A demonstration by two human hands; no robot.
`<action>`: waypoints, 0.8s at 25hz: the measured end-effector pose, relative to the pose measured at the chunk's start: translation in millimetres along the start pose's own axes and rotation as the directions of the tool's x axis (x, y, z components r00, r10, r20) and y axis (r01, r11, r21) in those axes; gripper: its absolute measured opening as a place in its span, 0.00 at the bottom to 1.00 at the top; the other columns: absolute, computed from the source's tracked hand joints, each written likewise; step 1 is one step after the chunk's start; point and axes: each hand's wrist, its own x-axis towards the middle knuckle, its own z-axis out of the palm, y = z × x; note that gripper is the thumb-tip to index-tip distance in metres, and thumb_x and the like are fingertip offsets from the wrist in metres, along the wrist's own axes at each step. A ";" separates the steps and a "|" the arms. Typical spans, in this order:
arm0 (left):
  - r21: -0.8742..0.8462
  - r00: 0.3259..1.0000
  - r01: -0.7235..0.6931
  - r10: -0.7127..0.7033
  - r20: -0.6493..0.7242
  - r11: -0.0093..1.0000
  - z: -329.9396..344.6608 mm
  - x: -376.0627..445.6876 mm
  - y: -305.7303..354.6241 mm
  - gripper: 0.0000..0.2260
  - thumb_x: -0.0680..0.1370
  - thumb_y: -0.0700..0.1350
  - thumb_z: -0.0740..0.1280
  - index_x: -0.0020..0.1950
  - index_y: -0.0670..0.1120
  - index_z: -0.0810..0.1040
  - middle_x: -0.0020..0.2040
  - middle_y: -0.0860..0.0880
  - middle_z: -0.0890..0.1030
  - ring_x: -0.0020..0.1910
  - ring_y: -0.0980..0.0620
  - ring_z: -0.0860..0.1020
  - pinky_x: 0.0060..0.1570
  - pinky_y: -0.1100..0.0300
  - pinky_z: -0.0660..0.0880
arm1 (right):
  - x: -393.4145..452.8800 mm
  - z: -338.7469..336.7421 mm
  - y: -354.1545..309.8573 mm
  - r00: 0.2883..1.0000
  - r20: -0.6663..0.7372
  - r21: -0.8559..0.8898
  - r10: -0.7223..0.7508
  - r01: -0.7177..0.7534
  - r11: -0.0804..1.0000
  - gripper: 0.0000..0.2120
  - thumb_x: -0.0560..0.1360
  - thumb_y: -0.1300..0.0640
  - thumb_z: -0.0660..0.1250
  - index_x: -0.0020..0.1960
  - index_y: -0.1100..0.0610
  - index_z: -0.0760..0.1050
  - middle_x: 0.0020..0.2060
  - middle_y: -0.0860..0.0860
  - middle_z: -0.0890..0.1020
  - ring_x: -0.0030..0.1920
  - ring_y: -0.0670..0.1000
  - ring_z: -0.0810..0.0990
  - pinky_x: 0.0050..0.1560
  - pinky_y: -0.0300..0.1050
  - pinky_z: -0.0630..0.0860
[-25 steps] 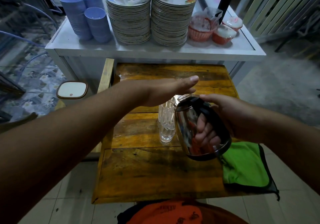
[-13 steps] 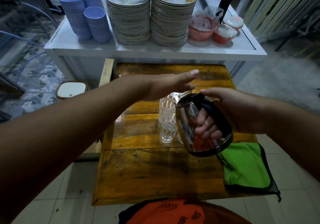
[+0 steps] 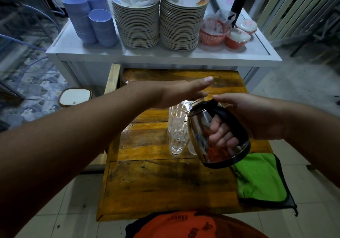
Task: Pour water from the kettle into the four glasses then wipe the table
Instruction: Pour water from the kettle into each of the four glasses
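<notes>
My right hand (image 3: 246, 116) grips the black handle of a shiny steel kettle (image 3: 204, 136), held above the wooden table (image 3: 156, 182) and tipped left, its spout over the clear glasses (image 3: 177, 138). The glasses stand clustered mid-table; the kettle hides some of them. My left hand (image 3: 182, 94) hovers flat, palm down, fingers together, just above the far glasses and holds nothing. A green cloth (image 3: 261, 179) lies on the table's right edge, hanging partly off.
Behind the table stands a white counter (image 3: 165, 55) carrying two tall plate stacks (image 3: 158, 24), stacked blue bowls (image 3: 92, 24) and red baskets (image 3: 213, 31). A small white-topped stool (image 3: 75, 97) sits on the floor to the left.
The kettle has risen slightly and shifted a little right, staying tipped toward the glasses. My left hand stays flat over the glasses.
</notes>
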 end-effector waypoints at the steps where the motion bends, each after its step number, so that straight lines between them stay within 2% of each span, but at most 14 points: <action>1: -0.005 1.000 0.002 -0.002 -0.001 1.000 0.1 -0.2 0.6 0.30 0.82 0.62 0.41 0.80 0.50 0.55 0.79 0.50 0.62 0.78 0.54 0.58 0.66 0.57 0.51 | -0.7 0.1 -0.3 1.000 0.002 0.001 0.000 0.000 1.000 0.35 0.80 0.34 0.51 0.42 0.63 0.81 0.40 0.61 0.85 0.37 0.54 0.85 0.37 0.42 0.80; 3: -0.013 1.000 -0.001 0.001 0.000 1.000 0.2 -0.2 1.6 0.30 0.82 0.61 0.41 0.80 0.49 0.55 0.79 0.50 0.62 0.78 0.54 0.58 0.64 0.58 0.51 | -1.1 -0.2 0.1 1.000 0.005 -0.003 -0.001 0.001 1.000 0.35 0.80 0.34 0.50 0.43 0.63 0.81 0.40 0.61 0.85 0.37 0.54 0.85 0.37 0.41 0.80; 8: -0.015 1.000 -0.008 0.008 0.005 1.000 1.3 0.7 0.4 0.30 0.81 0.62 0.41 0.80 0.51 0.54 0.79 0.49 0.62 0.78 0.53 0.58 0.73 0.52 0.48 | 0.7 0.0 3.8 1.000 0.000 -0.018 -0.005 0.005 1.000 0.36 0.80 0.34 0.50 0.42 0.63 0.81 0.40 0.61 0.86 0.38 0.54 0.85 0.38 0.42 0.79; 14: -0.002 1.000 -0.006 0.006 0.007 1.000 2.9 1.9 -0.8 0.29 0.81 0.62 0.41 0.80 0.52 0.54 0.79 0.50 0.62 0.78 0.54 0.59 0.67 0.57 0.50 | 2.0 -0.8 8.3 1.000 -0.016 -0.019 -0.013 0.013 1.000 0.36 0.80 0.34 0.50 0.42 0.63 0.81 0.40 0.61 0.86 0.37 0.54 0.85 0.36 0.42 0.80; 17: 0.002 1.000 -0.009 0.009 0.013 1.000 4.8 2.0 -0.3 0.31 0.81 0.62 0.40 0.81 0.50 0.54 0.79 0.50 0.62 0.78 0.54 0.59 0.72 0.54 0.49 | 1.7 1.3 10.6 1.000 -0.020 -0.025 -0.021 0.020 0.999 0.36 0.80 0.34 0.50 0.42 0.63 0.81 0.39 0.61 0.86 0.37 0.54 0.85 0.35 0.41 0.80; 20: 0.000 1.000 -0.003 0.003 0.007 1.000 6.0 2.0 -0.4 0.30 0.82 0.62 0.41 0.80 0.50 0.54 0.79 0.50 0.62 0.78 0.54 0.59 0.69 0.56 0.50 | 0.6 1.8 12.3 0.999 -0.023 -0.027 -0.034 0.033 0.999 0.36 0.80 0.34 0.50 0.42 0.63 0.81 0.39 0.61 0.86 0.37 0.55 0.85 0.35 0.41 0.80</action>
